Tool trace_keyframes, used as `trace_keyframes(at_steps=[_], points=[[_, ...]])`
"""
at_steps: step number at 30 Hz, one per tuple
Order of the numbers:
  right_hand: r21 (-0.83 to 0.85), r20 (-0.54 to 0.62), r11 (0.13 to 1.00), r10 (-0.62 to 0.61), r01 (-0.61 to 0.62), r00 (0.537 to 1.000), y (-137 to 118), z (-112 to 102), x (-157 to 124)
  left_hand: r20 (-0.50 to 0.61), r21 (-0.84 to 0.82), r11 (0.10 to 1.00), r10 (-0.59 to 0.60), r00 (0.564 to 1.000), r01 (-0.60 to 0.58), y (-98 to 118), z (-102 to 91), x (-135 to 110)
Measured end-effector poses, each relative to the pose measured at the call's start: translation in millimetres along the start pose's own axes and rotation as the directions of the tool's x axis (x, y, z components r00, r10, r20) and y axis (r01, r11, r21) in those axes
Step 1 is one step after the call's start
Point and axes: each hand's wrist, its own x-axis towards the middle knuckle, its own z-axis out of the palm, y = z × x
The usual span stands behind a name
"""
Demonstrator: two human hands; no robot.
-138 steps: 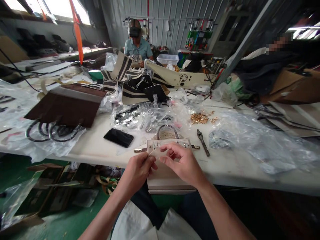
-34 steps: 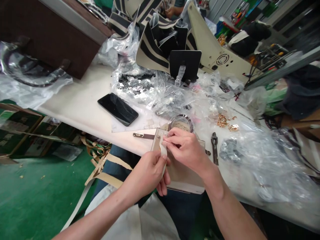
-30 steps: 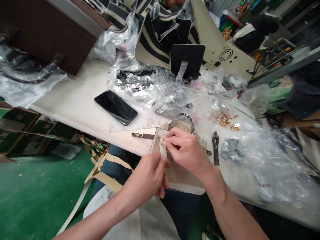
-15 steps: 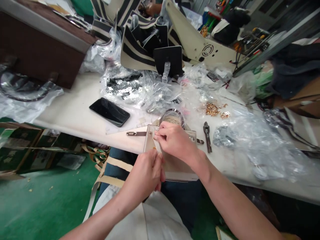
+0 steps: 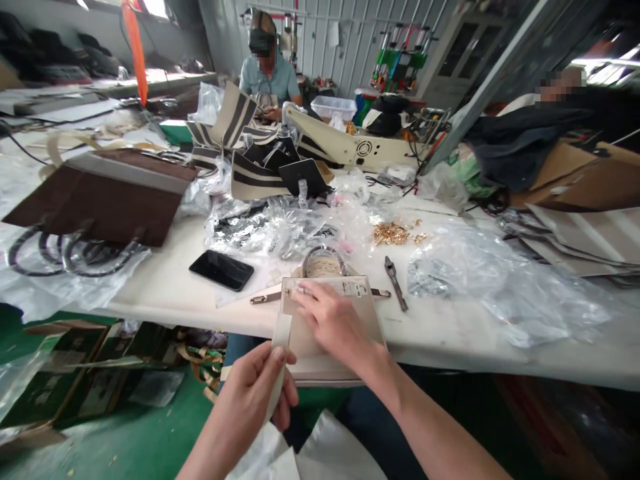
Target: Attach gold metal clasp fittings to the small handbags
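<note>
Left fingers: the left hand (image 5: 250, 393) pinched a pale strap (image 5: 278, 360) between thumb and forefinger, fingers narrow, apparently keeping the strip taut as it ran up toward the panel's left edge.
Right fingers: the right hand (image 5: 333, 323) lay flat, fingers loosely spread and holding nothing, its tips pressing the top left of a beige bag panel (image 5: 367, 313), seemingly to pin it in place.
Under the fingers: the panel straddled the near edge of the white table (image 5: 165, 293), its lower part hanging over toward the person's lap, which kept it within easy reach of both hands.
Just beyond the fingertips: a metal ring (image 5: 324, 261) lay touching the panel's far edge; a thin metal bar (image 5: 265, 298) stuck out to the left of the panel.
Right of the fingers: a dark hand tool (image 5: 395, 283) lay near the panel, with a heap of gold fittings (image 5: 390, 233) further out.
Left of the fingers: a black phone (image 5: 221, 270) lay face up on the table.
Further out: crumpled clear plastic (image 5: 520, 293), striped bag pieces (image 5: 253, 180) and a brown bag (image 5: 100, 200) crowded the table.
Far end: a co-worker in a blue shirt (image 5: 267, 77) sat working at the table's far side.
</note>
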Motion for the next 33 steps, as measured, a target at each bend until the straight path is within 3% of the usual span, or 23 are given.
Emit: trace_keyframes(at_steps=[3,6,9,13,16,22,27,30,33], points=[[-0.138,-0.017,0.990,0.021,-0.023,1.000,-17.7,11.2,-14.5,-0.043,-0.002,0.998,0.058,0.997,-0.058,9.0,-11.3,-5.0],[-0.107,-0.030,0.994,0.031,-0.034,0.999,-21.1,11.3,-18.3,-0.059,0.038,0.992,0.119,0.991,-0.117,23.1,-7.8,-7.4],[0.162,-0.100,0.987,0.034,-0.017,0.994,-12.7,-6.7,-23.6,-0.027,0.049,0.987,0.152,0.988,-0.151,31.6,3.6,-6.5],[0.510,-0.238,0.852,0.274,-0.120,0.932,-2.8,-41.5,-39.8,0.058,0.057,0.990,0.126,0.990,-0.129,30.6,23.8,-1.2],[0.623,-0.195,0.752,0.417,-0.216,0.888,-0.2,-58.7,-52.3,0.090,0.066,0.992,0.097,0.991,-0.103,27.9,39.0,5.3],[0.656,-0.066,0.671,0.508,-0.346,0.859,-1.9,-67.1,-62.8,0.077,0.189,0.969,0.147,0.986,-0.159,16.2,59.4,14.8],[0.656,-0.096,0.661,0.551,-0.364,0.829,-5.3,-67.2,-66.6,0.060,0.259,0.948,0.178,0.982,-0.187,11.0,61.7,14.6],[0.688,-0.077,0.624,0.570,-0.370,0.818,-3.0,-68.0,-70.6,0.118,0.253,0.946,0.179,0.977,-0.204,16.4,59.0,14.5],[0.715,-0.037,0.583,0.584,-0.387,0.811,2.5,-67.3,-75.9,0.206,0.132,0.972,0.166,0.964,-0.196,22.0,58.3,17.9]])
